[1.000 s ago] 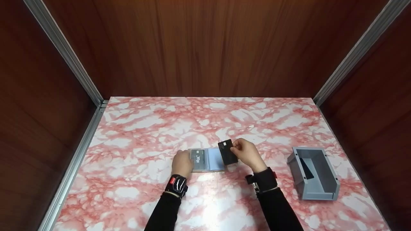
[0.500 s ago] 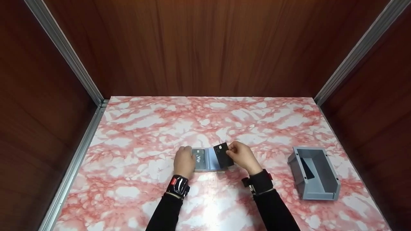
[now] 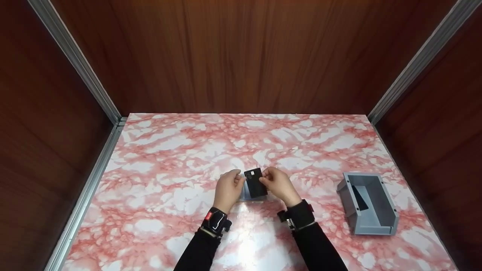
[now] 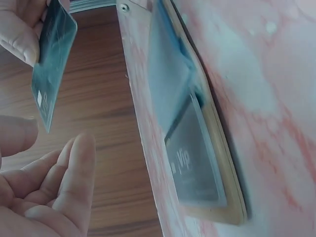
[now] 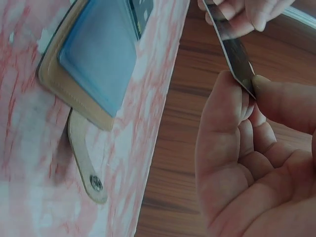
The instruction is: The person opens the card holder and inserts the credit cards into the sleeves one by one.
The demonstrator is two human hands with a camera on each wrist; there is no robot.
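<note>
My right hand (image 3: 279,185) pinches a black VIP card (image 3: 256,183) by its edge between thumb and forefinger. The card is held tilted above an open card holder (image 3: 245,195). In the left wrist view my left hand (image 4: 49,190) is beside the card, thumb and fingers apart, with a gap to the card. The holder lies flat, with a tan cover and clear bluish sleeves (image 5: 98,54). One sleeve contains a grey Vip card (image 4: 195,158). A strap (image 5: 81,153) with a metal snap sticks out from the holder. In the head view my left hand hides the holder's left half.
A grey open-front bin (image 3: 371,229) stands at the right of the table, with a dark flat piece (image 3: 359,197) inside. The table (image 3: 158,169) has a red and white marbled top. Wooden panels (image 3: 241,56) enclose it at the back and sides.
My right hand has brought the black card leftward over the holder. My left hand has left the holder's left edge and moved right, toward the card.
</note>
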